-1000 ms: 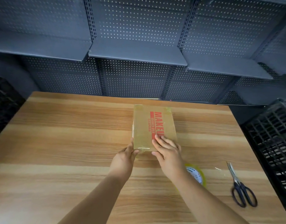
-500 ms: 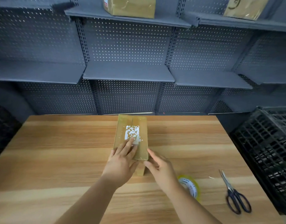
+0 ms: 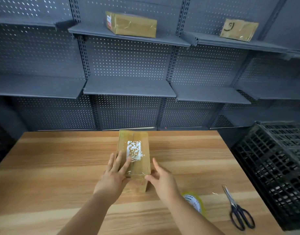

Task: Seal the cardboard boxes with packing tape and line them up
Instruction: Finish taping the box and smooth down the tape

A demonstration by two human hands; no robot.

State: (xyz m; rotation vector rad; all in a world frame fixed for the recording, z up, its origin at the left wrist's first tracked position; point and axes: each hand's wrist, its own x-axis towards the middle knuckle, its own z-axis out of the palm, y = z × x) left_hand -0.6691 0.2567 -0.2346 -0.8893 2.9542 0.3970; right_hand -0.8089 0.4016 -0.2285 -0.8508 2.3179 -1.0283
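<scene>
On the wooden desk (image 3: 61, 167) below grey pegboard shelves (image 3: 129, 85), the taped cardboard box (image 3: 141, 164) stands by the far edge's middle, left hand (image 3: 113, 177) flat on top, right hand (image 3: 162, 180) loosely spread, touching its near-right corner.

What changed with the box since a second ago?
The box was turned: its red-printed face was up, now the torn white label is. The left hand moved onto the top, flat; the right hand went from the top to the near right corner. Tape roll and scissors stayed put.
</scene>
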